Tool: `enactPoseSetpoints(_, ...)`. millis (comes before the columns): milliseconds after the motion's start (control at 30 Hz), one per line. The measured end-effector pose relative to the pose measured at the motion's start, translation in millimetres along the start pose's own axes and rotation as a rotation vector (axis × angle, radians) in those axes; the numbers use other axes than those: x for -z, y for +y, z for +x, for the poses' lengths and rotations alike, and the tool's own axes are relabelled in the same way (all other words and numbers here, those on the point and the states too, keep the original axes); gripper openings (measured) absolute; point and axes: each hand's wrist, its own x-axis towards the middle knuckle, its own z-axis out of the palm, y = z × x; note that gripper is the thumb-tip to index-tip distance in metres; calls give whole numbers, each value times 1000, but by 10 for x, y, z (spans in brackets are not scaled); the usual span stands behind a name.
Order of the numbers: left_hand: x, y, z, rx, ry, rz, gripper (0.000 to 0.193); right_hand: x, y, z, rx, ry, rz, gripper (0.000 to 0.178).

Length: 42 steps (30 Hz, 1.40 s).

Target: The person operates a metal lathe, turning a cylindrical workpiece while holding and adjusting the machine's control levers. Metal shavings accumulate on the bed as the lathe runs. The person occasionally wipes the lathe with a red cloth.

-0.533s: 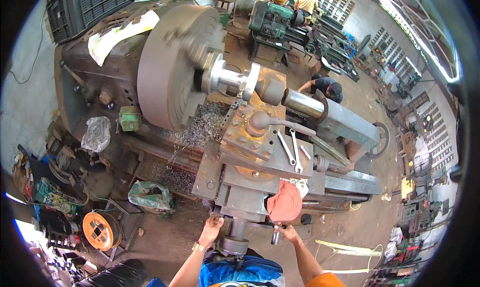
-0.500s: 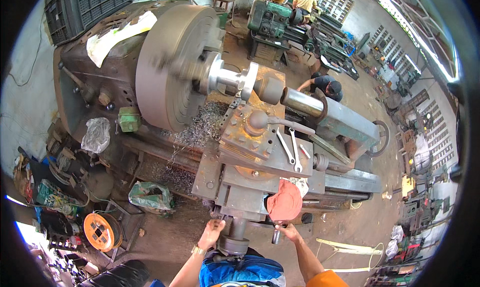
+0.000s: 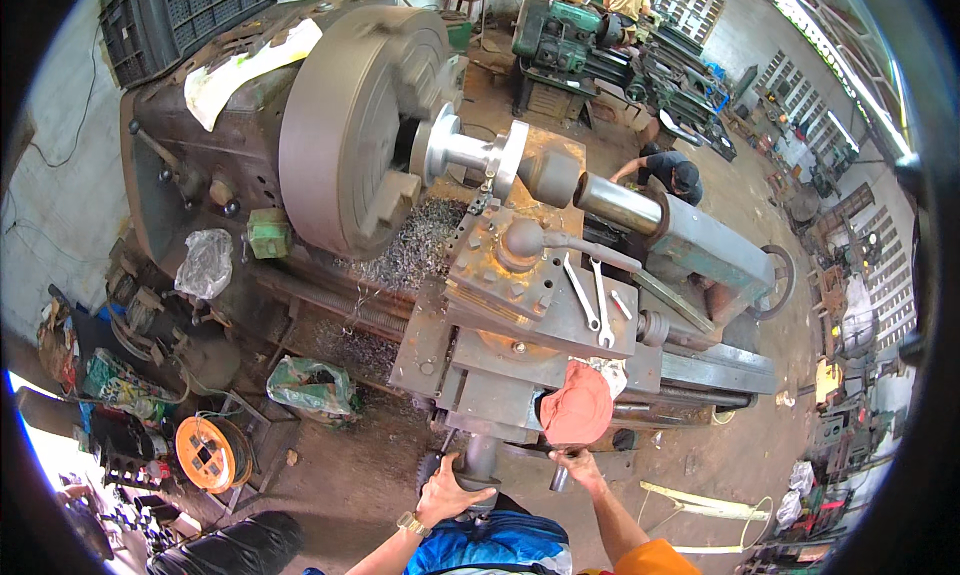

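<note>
This is a metalworking workshop, as shown by the big lathe [image 3: 345, 145] with metal shavings [image 3: 420, 243] heaped low on it, the two wrenches [image 3: 602, 303] lying near the right edge of its flat metal slide [image 3: 553, 325], and the green machine [image 3: 560, 37] standing farther back on the brown floor [image 3: 740, 200].

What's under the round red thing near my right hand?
Past the red thing, a pale, crumpled piece peeks out at upper right and grey metal slide shows at left. Anything directly beneath is covered.

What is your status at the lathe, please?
Left hand at the wheel, thumb spread; right hand on a metal handle. Shiny metal part at the big disc. Shavings heaped below.
</note>
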Motion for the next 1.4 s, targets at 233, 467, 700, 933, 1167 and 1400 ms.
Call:
enactPoseSetpoints(233, 18, 9, -23, -5, 20, -18, 110, 8, 59, 76, -64, -77, 43, 30)
enactPoseSetpoints(467, 2, -64, -30, -40, 51, -34, 111, -27, 162, 116, 21, -101, 64, 29)
enactPoseSetpoints(700, -13, -146, 1, -50, 48, -119, 105, 89, 415, 245, -65, -286, 317, 28)
enactPoseSetpoints(933, 21, -193, 13, -28, 50, -113, 101, 96, 445, 228, -211, -191, 240, 40)
enactPoseSetpoints(1167, 63, -225, 38, -42, 47, -181, 97, 130, 402, 231, -278, -210, 304, 27)
enactPoseSetpoints(1400, 39, -244, 60, -32, 25, -161, 96, 180, 500, 283, -239, -312, 48, 51)
